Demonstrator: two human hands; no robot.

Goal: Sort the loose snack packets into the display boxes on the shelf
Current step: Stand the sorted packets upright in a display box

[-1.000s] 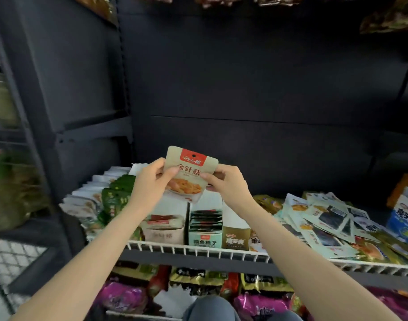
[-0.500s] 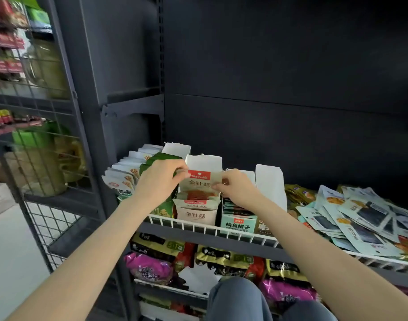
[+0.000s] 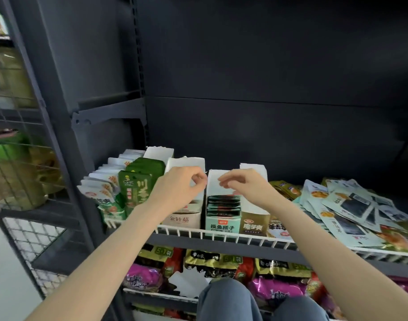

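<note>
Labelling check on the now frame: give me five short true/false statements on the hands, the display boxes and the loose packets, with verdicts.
1. The left hand hovers over the beige cardboard display box. True.
2. The right hand grips a red-topped packet. False: no packet shows in either hand; the fingers are loosely curled.
3. The mint-green display box of dark packets stands to the right of the beige box. True.
4. The pile of loose pale-blue snack packets lies at the left end of the shelf. False: it lies at the right end.
5. The white wire shelf rail runs behind the boxes. False: it runs along their front.
</note>
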